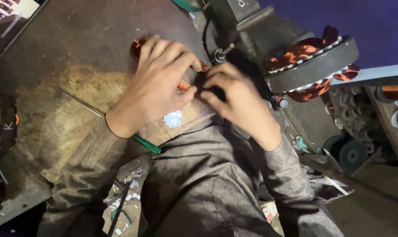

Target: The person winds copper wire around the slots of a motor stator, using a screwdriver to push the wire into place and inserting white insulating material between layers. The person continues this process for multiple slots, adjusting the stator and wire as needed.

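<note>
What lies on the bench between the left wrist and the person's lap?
In the head view, a green-handled tool lies there, its handle poking out from under the left hand's wrist, beside a pale paper scrap.

The wire coil [139, 46] lay on the bench [76, 52], with the left hand [157, 74] over it and the right hand [234, 94] just beside. A wound stator [313, 66] sat to the right, well apart. A screwdriver [144, 144] lay under the left wrist at the bench's near edge.

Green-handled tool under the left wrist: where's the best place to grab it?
Probably by the green handle, its only exposed part, which sticks out past the bench edge below the left hand. Come from below right, on the lap side; the forearm hides the rest.
</note>
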